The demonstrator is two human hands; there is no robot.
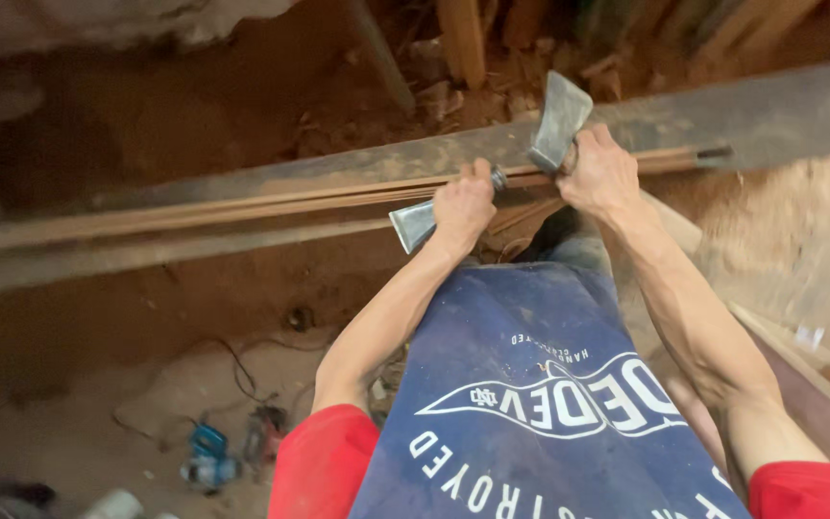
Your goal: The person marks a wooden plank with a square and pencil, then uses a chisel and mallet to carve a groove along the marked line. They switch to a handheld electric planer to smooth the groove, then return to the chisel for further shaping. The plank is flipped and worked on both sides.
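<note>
2 hands (pixel 530 192) grip blade (pixel 492 183) | on wood strips (pixel 242 204)

You stand in a rough woodworking shop with a bare dirt floor (pixel 127 125). Long planks (pixel 242 207) lie across the work area, offcuts and timber scraps (pixel 492 58) pile up behind, and power tools (pixel 208 457) with trailing cords sit on the ground.
</note>
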